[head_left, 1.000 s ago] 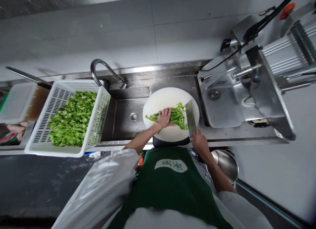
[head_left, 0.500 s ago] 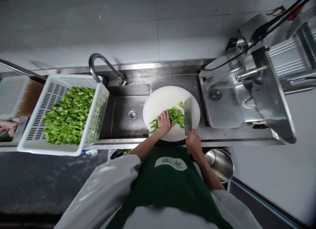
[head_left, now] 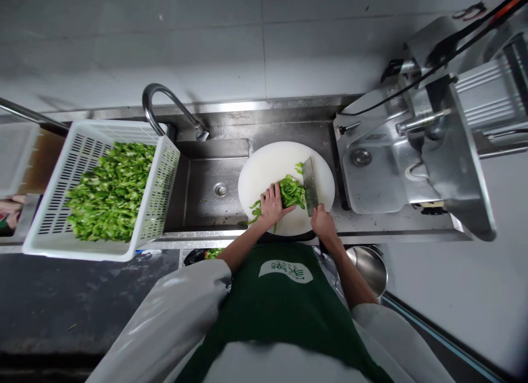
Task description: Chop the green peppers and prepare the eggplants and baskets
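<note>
The left hand (head_left: 271,204) lies flat over the peppers (head_left: 292,191), thumb out, on the lower middle of the board (head_left: 264,165). The right hand (head_left: 324,223) is wrapped round the handle of a cleaver (head_left: 310,185), blade at the peppers' right end, near the board's right edge. Cut pieces (head_left: 113,193) heap in the basket (head_left: 76,250).

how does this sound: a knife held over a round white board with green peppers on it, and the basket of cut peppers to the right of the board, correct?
Not quite: in the head view, the basket of cut peppers is to the left of the round white board. The knife and green peppers are as you said.
</note>
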{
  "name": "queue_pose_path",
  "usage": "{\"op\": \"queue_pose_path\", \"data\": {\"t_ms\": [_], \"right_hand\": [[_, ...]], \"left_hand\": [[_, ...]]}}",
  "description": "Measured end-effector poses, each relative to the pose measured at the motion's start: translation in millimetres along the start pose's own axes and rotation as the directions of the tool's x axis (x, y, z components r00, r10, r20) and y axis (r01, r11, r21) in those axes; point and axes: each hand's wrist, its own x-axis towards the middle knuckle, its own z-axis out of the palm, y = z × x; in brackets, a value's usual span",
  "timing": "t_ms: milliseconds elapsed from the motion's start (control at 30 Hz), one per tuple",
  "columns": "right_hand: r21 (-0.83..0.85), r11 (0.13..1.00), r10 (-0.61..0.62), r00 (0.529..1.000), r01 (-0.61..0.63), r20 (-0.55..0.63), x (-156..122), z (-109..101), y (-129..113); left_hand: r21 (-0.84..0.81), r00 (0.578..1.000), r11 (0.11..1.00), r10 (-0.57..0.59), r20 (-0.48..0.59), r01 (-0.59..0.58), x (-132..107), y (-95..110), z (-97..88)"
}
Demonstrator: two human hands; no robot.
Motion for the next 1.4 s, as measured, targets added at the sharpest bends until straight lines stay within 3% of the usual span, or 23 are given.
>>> {"op": "queue_pose_path", "data": {"t_ms": [167, 333, 700, 967, 1267, 1400], "right_hand": [[-0.115, 0.992, -0.057, 0.992, 0.045, -0.110, -8, -26, 21], [-0.235, 0.954, -0.196, 0.981, 0.187, -0.014, -1, -36, 16], [-0.295, 0.926, -0.220, 0.972, 0.235, 0.084, 27, -36, 20], [-0.298, 0.904, -0.286, 0.952, 0.307, 0.111, 37, -51, 31], [-0.258, 0.921, -0.298, 0.954, 0.292, 0.017, 59, -27, 22], [-0.251, 0.919, -0.312, 0.950, 0.304, 0.008, 61, -27, 25]], "left_hand": [[0.017, 0.999, 0.999, 0.032, 0.014, -0.032, -15, -6, 0.6], [0.031, 0.999, 0.999, 0.021, 0.045, -0.022, -16, -3, 4.1], [-0.020, 0.998, 0.999, 0.048, 0.033, -0.047, -11, -9, 20.4], [-0.002, 0.999, 0.999, 0.048, 0.025, -0.048, -10, -11, 26.5], [0.025, 0.998, 0.998, 0.059, 0.010, -0.060, -11, -11, 23.1], [0.000, 0.999, 1.000, 0.031, 0.009, -0.031, -12, -9, 17.1]]}}
